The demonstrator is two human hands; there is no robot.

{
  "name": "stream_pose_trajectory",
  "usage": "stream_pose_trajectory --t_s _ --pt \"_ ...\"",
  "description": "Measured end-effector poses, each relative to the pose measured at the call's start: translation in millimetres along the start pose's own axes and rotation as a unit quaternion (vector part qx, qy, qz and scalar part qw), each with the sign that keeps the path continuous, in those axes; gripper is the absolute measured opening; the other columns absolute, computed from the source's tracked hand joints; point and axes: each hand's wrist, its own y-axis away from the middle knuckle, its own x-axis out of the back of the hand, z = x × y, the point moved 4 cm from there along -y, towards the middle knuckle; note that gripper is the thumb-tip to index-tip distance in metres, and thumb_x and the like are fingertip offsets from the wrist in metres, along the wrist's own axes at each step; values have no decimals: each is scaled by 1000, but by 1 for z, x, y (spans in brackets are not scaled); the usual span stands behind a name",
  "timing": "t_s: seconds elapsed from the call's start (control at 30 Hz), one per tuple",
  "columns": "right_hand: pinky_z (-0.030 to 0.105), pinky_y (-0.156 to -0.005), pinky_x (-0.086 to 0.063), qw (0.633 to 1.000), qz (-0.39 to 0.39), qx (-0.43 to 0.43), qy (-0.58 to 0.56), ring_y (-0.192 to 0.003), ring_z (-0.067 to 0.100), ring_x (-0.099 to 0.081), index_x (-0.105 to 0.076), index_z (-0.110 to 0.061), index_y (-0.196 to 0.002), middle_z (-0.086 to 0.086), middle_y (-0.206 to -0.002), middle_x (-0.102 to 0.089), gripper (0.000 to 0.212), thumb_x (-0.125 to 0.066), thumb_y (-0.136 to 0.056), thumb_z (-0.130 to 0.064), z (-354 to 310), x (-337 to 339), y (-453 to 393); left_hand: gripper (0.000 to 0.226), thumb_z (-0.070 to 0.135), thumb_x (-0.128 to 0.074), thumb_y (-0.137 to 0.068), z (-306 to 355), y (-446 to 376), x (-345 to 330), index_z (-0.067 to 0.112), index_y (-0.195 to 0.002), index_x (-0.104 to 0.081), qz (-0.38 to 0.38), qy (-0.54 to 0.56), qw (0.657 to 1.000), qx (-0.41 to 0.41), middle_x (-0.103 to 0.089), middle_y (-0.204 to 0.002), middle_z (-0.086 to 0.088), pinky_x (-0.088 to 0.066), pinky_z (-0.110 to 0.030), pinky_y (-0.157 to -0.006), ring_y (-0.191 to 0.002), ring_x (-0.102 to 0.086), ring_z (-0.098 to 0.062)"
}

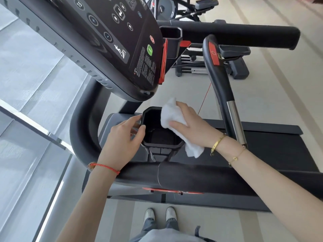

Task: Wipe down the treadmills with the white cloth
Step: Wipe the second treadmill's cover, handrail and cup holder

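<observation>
A black treadmill fills the view, its control console tilted at upper left and its belt at right. Below the console sits a black cup holder. My left hand grips the holder's left rim. My right hand holds the white cloth and presses it on the holder's right rim, with a cloth end hanging below the wrist. A padded handrail runs under both forearms.
A second handrail and a centre grip bar with a red stop button stand at upper right. Other gym machines sit beyond on the pale floor. A window wall is at left. My shoes stand beside the treadmill.
</observation>
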Motion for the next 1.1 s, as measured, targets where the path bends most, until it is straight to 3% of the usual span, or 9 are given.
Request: stream_pose_trajectory --t_s 0.13,0.27,0.47,0.63,0.77,0.83,0.93,1.0,1.1 --pt "33 -70 -37 996 33 -24 73 -91 23 -50 -29 -21 -142 2 -116 -38 51 -49 -97 -36 -12 0 -9 36 29 -57 -94 -2 -1 0 22 -129 -61 4 0 1000 -3 -60 -85 25 -39 3 -74 -82 -58 15" --pt "32 -64 -33 996 -20 -31 81 -87 23 -49 -43 -13 -127 -1 -93 -48 42 -51 -97 -40 -20 13 -26 36 28 -57 -95 -1 -1 -1 20 -130 -61 0 3 1000 -11 -60 -86 25 -37 5 -73 -82 -58 14" --pt "22 -59 -37 981 51 -140 -125 -80 10 -52 -22 -10 -138 2 -104 -50 57 -49 -98 -40 -10 -10 22 37 32 -54 -94 -3 -1 -2 19 -129 -61 2 6 1000 -21 -57 -83 30 -37 6 -73 -79 -56 21" --pt "24 -52 -33 983 66 -150 -82 -69 8 -48 -25 -5 -131 -1 -85 -49 49 -47 -99 -36 -12 -11 20 37 29 -55 -94 -4 -2 -3 16 -129 -62 0 8 1000 -26 -52 -82 32 -35 7 -72 -77 -54 24" --pt "26 -54 -39 990 54 -125 -34 -70 14 -52 -29 -6 -131 2 -90 -53 49 -47 -99 -39 -15 2 6 37 29 -56 -95 -5 -2 -3 17 -129 -62 -2 5 1000 -26 -52 -81 30 -36 4 -69 -72 -55 21" --pt "22 -62 -39 994 44 -93 -27 -83 13 -54 -25 -10 -140 1 -106 -53 55 -46 -99 -41 -14 -1 14 36 29 -56 -95 -4 -1 -3 18 -129 -62 -1 0 1000 -30 -54 -81 26 -39 -3 -70 -66 -55 18" --pt "24 -106 -30 998 24 -15 -53 -136 12 -31 -11 -17 -152 -1 -154 -22 68 -39 -98 -47 -13 -6 36 37 29 -55 -96 -4 -1 -3 18 -131 -60 -6 6 999 -31 -58 -85 18 -47 -21 -78 -69 -54 13" --pt "27 -115 -19 998 4 32 -45 -146 4 -11 -10 -24 -153 -10 -161 -5 68 -34 -95 -51 -16 -2 49 38 31 -54 -96 -5 -1 -3 19 -132 -59 -11 9 999 -32 -59 -86 17 -48 -23 -80 -72 -56 11" --pt "29 -120 -8 997 -38 62 34 -145 -4 6 -13 -30 -153 -17 -161 1 61 -31 -97 -48 -19 4 66 39 31 -54 -96 -5 -1 -2 19 -133 -58 -15 12 999 -34 -59 -86 18 -48 -21 -81 -74 -58 8"
